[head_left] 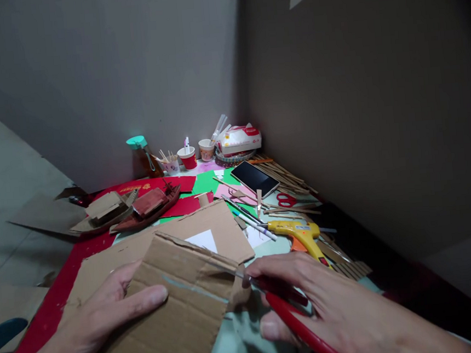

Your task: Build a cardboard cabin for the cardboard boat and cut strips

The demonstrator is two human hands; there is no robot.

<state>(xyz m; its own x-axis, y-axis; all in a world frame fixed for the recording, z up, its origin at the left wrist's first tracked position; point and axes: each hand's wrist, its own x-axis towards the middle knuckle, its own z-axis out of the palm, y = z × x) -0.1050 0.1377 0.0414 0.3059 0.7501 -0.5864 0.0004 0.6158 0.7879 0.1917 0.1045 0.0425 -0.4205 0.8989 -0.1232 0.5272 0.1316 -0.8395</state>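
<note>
My left hand [107, 314] lies flat on a sheet of brown corrugated cardboard [182, 318], fingers spread, pressing it down on the table. My right hand [330, 311] grips a red-handled cutting tool [289, 314] whose thin metal tip touches the cardboard's right edge near a torn flap. A larger cardboard sheet [219, 227] with a white paper triangle lies just beyond.
A yellow glue gun [300, 234] lies right of the cardboard. Further back are two cardboard model boats [131, 207], a black phone [255, 178], red scissors [286, 199], wooden sticks, paper cups [188, 158], coloured paper and grey walls close on the back and right.
</note>
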